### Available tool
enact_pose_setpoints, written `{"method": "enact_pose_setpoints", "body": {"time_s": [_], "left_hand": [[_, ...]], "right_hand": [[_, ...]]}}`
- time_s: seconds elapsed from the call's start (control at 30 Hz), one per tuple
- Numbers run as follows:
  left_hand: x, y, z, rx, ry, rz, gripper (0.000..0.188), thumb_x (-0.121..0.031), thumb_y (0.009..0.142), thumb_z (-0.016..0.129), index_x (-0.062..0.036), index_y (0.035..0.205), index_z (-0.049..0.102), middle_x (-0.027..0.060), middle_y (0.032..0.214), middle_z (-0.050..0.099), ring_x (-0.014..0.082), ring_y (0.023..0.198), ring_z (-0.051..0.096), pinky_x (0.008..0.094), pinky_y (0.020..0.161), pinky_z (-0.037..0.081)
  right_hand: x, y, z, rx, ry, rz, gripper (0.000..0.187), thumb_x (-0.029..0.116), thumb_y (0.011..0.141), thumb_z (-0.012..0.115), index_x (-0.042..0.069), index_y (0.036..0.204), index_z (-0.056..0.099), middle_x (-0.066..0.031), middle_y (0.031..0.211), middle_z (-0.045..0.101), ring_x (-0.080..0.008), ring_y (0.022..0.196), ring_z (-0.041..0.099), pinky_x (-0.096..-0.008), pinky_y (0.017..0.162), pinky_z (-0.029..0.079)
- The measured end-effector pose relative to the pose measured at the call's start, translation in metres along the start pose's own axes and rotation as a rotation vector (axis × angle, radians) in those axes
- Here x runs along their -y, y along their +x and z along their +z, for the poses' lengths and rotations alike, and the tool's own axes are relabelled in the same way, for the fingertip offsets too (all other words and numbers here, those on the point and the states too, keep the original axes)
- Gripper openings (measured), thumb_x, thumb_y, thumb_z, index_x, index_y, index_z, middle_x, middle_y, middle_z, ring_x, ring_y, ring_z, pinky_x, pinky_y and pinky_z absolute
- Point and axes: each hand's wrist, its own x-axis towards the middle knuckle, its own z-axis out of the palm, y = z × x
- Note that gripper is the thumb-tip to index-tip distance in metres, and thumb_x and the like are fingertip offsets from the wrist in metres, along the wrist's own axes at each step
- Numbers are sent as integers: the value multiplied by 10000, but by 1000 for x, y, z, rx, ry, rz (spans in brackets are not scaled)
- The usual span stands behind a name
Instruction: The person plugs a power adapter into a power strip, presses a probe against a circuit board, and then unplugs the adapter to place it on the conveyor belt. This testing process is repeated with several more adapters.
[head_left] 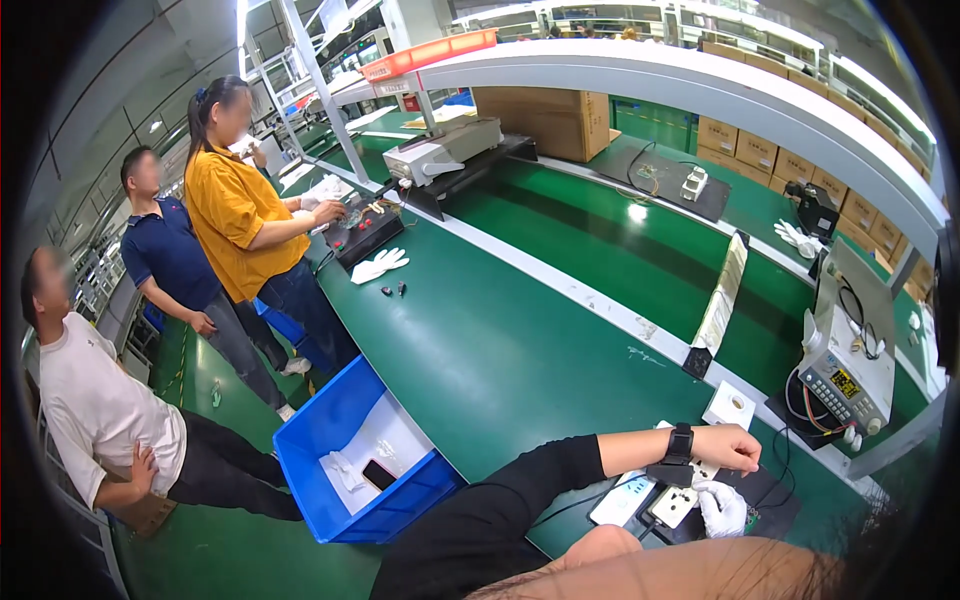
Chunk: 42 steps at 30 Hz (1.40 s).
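My left arm, in a black sleeve with a black wrist strap [681, 444], reaches across the table's right front. My left hand [732, 448] is bare, its fingers curled down; whatever is inside them is hidden. Just below it, my right hand [724, 510] wears a white glove. Its fingers are bent together beside a white power strip [674, 506], and what they hold cannot be made out. Another white strip with blue marks [622, 498] lies to the left, with black cables around. Beyond the hands lies a dark mat [775, 490].
A blue bin [330, 420] holding a phone [378, 474] stands left of the green table [480, 350]. A white box [729, 404] and a bench instrument [845, 370] are to the right. Three people stand at left; one, in yellow [235, 205], handles a black fixture [365, 235].
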Motion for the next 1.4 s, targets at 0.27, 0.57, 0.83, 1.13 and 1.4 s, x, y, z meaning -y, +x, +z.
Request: {"method": "enact_pose_setpoints", "body": {"time_s": [0.27, 0.57, 0.83, 1.13, 1.4], "left_hand": [[0, 4, -1, 5, 16, 8, 215, -234, 908, 594, -59, 786, 625, -20, 678, 626, 60, 566, 523, 249, 511, 405], [2, -1, 0, -7, 11, -12, 212, -233, 908, 592, -57, 794, 627, -19, 686, 632, 59, 586, 540, 247, 525, 417], [-4, 1, -2, 7, 31, 1, 224, -240, 909, 589, -58, 782, 625, -20, 687, 635, 63, 611, 556, 254, 549, 425], [-13, -3, -3, 17, 39, -34, 230, -241, 911, 586, -56, 781, 623, -17, 689, 638, 68, 625, 563, 254, 565, 428], [-14, -1, -3, 11, 63, -14, 231, -243, 911, 588, -54, 784, 623, -13, 695, 641, 71, 633, 567, 259, 572, 432]], "right_hand": [[2, 0, -2, -20, -28, -22, 113, 40, 831, 590, 28, 892, 683, -88, 847, 692, -207, 725, 642, -309, 661, 498], [4, 1, 2, -34, -8, -65, 110, 45, 832, 595, 27, 895, 683, -91, 852, 693, -207, 733, 647, -309, 668, 501], [-2, -1, 1, -22, -13, -18, 113, 45, 834, 591, 32, 895, 685, -90, 864, 694, -232, 796, 648, -326, 728, 496], [-2, -1, 2, -12, -10, 2, 116, 60, 836, 589, 41, 889, 691, -89, 874, 695, -241, 816, 647, -342, 748, 491], [0, -1, 1, -10, 9, 47, 119, 68, 835, 591, 46, 892, 693, -91, 881, 697, -246, 810, 648, -340, 748, 491]]}}
